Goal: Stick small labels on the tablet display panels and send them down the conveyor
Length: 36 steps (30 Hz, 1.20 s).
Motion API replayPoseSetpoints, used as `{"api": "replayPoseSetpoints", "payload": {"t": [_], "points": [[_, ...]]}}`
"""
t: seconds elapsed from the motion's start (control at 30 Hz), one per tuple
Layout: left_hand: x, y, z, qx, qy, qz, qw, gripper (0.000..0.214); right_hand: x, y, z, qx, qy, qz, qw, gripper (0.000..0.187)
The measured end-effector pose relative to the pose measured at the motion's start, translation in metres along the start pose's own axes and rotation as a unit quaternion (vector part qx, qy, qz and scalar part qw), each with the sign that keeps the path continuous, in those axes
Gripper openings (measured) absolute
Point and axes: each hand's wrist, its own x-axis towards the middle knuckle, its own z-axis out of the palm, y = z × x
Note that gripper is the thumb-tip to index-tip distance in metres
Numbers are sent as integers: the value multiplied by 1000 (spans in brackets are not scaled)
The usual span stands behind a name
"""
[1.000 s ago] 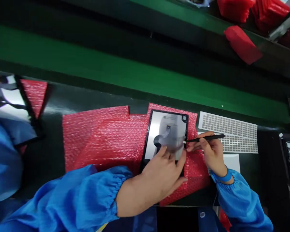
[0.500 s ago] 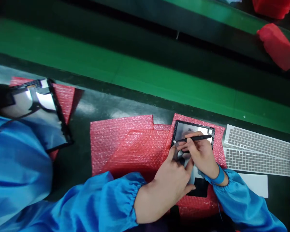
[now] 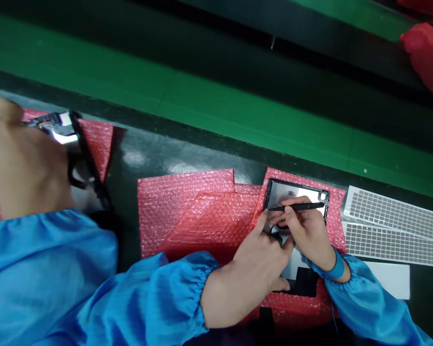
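Observation:
A tablet-like screen assembly (image 3: pixel 296 262) with a black frame and silvery back lies on red bubble wrap (image 3: pixel 216 216). Pinched in my right hand (image 3: pixel 308 230) is a pair of black tweezers (image 3: pixel 305 206), held pen-like, its tip at the frame's left edge. My left hand (image 3: pixel 258 269) rests over the lower left of the assembly, fingers apart, holding nothing. Its index fingertip touches the left edge close to the tweezers' tip. Both hands hide much of the assembly's middle.
White sheets of small grey squares (image 3: pixel 393 242) lie right of the bubble wrap, above a blank white sheet (image 3: pixel 391 278). At left, a co-worker's hand (image 3: pixel 29 163) is over another opened device (image 3: pixel 88 163). A green ledge (image 3: pixel 202 110) runs behind; red material (image 3: pixel 427 57) sits top right.
A small white piece seen at the tweezers' tip earlier no longer shows there. My left index finger is nearer the tip. A co-worker's hand has come over the left device. The view has shifted slightly.

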Motion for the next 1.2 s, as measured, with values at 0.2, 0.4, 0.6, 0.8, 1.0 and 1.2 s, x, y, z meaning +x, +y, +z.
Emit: {"api": "replayPoseSetpoints", "payload": {"t": [0.2,0.4,0.6,0.8,1.0,1.2], "points": [[-1,-14,-14,-33,26,33,999,76,6,-3,3,35,19,-18,999,28],[-19,-34,-46,-58,-27,-204,977,44,-17,-11,-28,124,83,-56,987,28],[-24,-43,-21,-148,3,-261,954,21,-48,15,-62,98,106,-96,985,22],[-14,-26,-12,-421,225,-175,861,13,-47,32,-63,180,96,-118,972,22],[20,-30,-38,-590,287,-151,739,41,-55,29,-97,235,130,-162,949,18],[146,-117,-77,-571,390,-202,693,75,-70,31,-170,201,263,-185,925,10]]}}
